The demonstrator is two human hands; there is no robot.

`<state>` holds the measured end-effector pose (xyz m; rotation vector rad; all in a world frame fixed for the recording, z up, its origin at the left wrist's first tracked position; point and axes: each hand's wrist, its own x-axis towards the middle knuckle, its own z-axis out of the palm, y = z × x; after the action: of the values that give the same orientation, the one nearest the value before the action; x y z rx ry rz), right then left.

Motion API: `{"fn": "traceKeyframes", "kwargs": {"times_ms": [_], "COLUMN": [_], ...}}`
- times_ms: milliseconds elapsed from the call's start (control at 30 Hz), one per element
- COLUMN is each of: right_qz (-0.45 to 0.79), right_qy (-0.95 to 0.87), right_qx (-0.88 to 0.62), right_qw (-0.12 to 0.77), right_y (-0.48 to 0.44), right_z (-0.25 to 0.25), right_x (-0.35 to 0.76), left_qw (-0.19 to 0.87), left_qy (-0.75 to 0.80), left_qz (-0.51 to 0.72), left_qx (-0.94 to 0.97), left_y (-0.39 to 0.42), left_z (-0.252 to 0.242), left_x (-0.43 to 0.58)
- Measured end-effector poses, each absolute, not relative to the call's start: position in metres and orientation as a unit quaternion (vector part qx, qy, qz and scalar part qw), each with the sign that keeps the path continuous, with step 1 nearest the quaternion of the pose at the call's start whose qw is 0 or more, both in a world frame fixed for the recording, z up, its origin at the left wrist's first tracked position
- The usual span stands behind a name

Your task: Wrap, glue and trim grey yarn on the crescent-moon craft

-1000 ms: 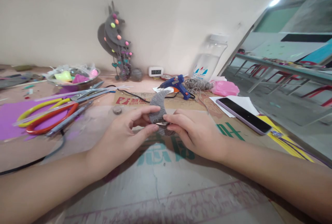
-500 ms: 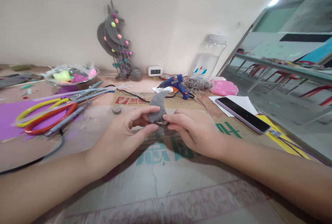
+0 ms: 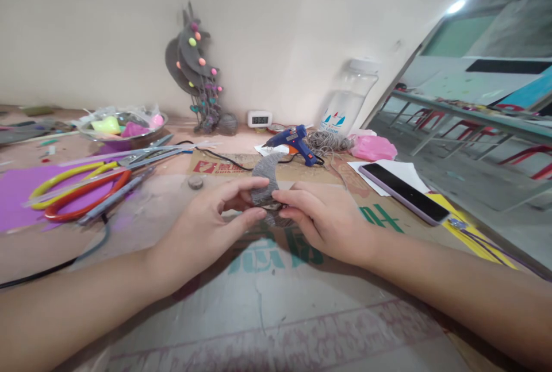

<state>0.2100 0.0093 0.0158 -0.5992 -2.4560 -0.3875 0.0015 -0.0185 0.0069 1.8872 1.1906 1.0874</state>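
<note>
A grey crescent wrapped in yarn [image 3: 264, 179] is held up over the cardboard between both hands. My left hand [image 3: 215, 211] grips its left side, thumb below and fingers above. At its right edge, the thumb and forefinger of my right hand [image 3: 323, 211] pinch the lower part, where a pale gap shows between the windings. Whatever lies between those right fingertips is too small to make out. Just behind the crescent, a blue glue gun [image 3: 293, 143] rests on the table. A loose heap of grey yarn [image 3: 330, 141] lies beside the glue gun.
Scissors with red and yellow handles [image 3: 86, 194] lie left, near a metal bowl [image 3: 142, 137] of bright scraps. A phone [image 3: 403, 192] lies right. Behind stand a water bottle [image 3: 347, 99], a small digital clock [image 3: 259, 119] and a grey crescent decoration [image 3: 194, 61]. Cardboard [image 3: 276, 314] covers the front.
Hardly anything differs. The view has shifted slightly, and both hands keep hold of the yarn-wrapped crescent in nearly the same pose.
</note>
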Motion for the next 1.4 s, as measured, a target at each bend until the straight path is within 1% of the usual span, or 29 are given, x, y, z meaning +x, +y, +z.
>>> {"fn": "traceKeyframes", "kwargs": {"times_ms": [333,900,1133,1400], "right_qz": [-0.159,-0.136,-0.144,-0.141], "right_qy": [-0.920,-0.923,-0.924,-0.921], "right_qx": [-0.217,-0.218,-0.228,-0.227], "right_qw": [0.285,0.287,0.270,0.282], "right_y": [0.0119,0.0137,0.0126,0.0124], "right_z": [0.0127,0.0106,0.0101,0.0113], "right_x": [0.2119,0.2135,0.2152,0.2135], "left_qw": [0.329,0.330,0.332,0.335], "left_qy": [0.454,0.458,0.452,0.457], "left_qz": [0.414,0.407,0.405,0.407], "left_qx": [0.717,0.718,0.722,0.717], "left_y": [-0.0185,-0.0184,-0.0177,-0.0174], "left_z": [0.0063,0.0069,0.0055,0.0061], "left_x": [0.0026,0.0028,0.0018,0.0024]}}
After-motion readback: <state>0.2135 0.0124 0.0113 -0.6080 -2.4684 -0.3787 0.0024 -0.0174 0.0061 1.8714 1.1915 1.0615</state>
